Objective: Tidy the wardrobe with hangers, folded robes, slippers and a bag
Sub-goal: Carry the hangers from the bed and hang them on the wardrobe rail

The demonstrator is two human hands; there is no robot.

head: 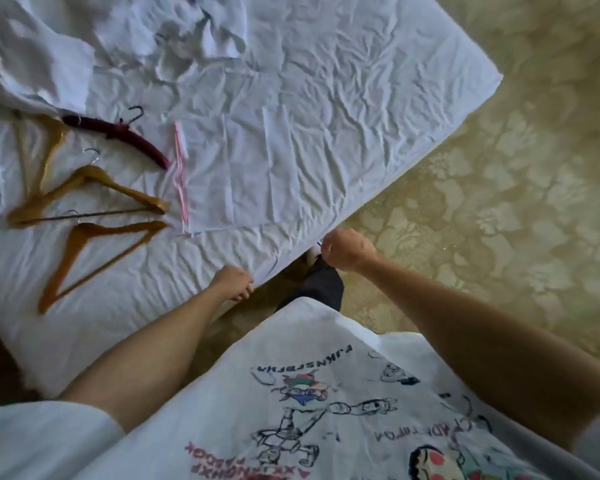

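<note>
My left hand (pixel 234 282) and right hand (pixel 345 249), apart, each seem to pinch the bed-edge corners of the white bag (pixel 274 161) lying flat beside the hangers (pixel 94 188), so I should probably pull evenly to keep it smooth.

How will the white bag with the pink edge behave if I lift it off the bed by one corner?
The bag lies flat and creased like the sheet under it, so it will probably droop limp rather than hold its shape. It looks thin and empty, so likely very light. Its pink edge sits close beside the dark red hanger, so dragging may nudge that.
</note>
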